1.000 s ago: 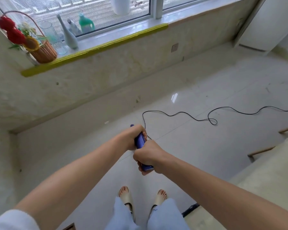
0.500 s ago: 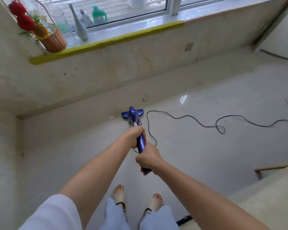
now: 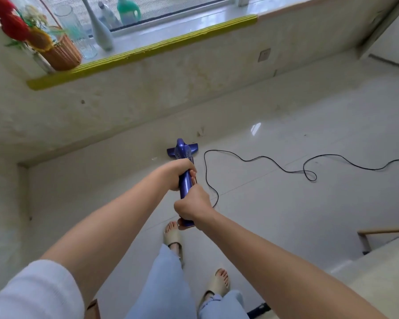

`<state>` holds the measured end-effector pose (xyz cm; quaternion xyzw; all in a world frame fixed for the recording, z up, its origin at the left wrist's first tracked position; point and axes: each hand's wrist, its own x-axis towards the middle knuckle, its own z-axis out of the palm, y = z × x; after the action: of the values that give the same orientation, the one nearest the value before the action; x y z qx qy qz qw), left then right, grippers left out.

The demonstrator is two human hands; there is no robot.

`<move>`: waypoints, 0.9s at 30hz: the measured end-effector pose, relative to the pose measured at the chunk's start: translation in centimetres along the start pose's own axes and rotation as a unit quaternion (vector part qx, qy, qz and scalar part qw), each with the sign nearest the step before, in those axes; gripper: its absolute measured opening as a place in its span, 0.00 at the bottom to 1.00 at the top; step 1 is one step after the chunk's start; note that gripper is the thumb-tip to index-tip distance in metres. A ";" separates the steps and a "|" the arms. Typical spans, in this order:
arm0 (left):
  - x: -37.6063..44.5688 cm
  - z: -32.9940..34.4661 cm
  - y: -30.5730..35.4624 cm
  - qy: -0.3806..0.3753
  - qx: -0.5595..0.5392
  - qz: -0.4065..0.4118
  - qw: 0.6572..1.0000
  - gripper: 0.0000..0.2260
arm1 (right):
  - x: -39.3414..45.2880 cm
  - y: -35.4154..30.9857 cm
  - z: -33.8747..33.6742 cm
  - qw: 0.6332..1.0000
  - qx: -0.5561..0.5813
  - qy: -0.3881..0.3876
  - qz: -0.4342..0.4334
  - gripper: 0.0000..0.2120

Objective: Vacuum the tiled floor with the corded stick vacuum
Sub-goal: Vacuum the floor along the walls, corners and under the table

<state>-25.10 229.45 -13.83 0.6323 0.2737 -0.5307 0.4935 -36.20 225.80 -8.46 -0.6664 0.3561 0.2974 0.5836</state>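
Both hands sit on the purple plastic stick-vacuum handle [image 3: 186, 184], stacked one beyond the other. Our left hand [image 3: 179, 174] is the far one, fingers wrapped fully round the upper barrel. Our right hand [image 3: 191, 207] is the near one, fingers curled tight round the butt end of the handle, which pokes out just below the fist. Neither hand has slack in it.

Beyond the left hand the shaft runs down and away to the purple T-shaped floor head [image 3: 183, 151], flat on the glossy pale tiled floor [image 3: 286, 215] and close to the base of the beige wall [image 3: 148, 93] below the window ledge. Whether the head touches the skirting, we cannot tell.

To the right of the hands the thin black power cord [image 3: 258, 161] loops close past the handle, then trails off across the tiles with one small coil in it.

Step in hand, as we judge it: a forward stroke at full reach, working the strip along the wall.

Next move calls for drawing the handle back toward us and shifting sideways to a fresh lane. Going right puts the cord in the path, so it should be flicked aside first. Our feet in beige slides [image 3: 173, 237] stand just below the hands.
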 end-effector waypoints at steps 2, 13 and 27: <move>1.3 -0.6 1.4 -0.004 -0.002 0.006 1.000 0.02 | 1.7 -1.0 0.1 1.000 -0.010 0.013 -0.002 0.17; 7.4 -6.8 12.5 -0.010 -0.001 0.050 0.999 0.07 | 12.0 -11.1 1.9 0.995 -0.066 0.071 0.000 0.15; 8.9 -5.9 12.9 0.006 0.001 0.057 0.998 0.04 | 13.3 -10.8 1.3 0.987 -0.116 0.105 0.019 0.14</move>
<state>-8.97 228.61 -18.26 0.6504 0.2395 -0.4988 0.5204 -19.68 226.13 -13.34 -0.7503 0.3911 0.2766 0.4555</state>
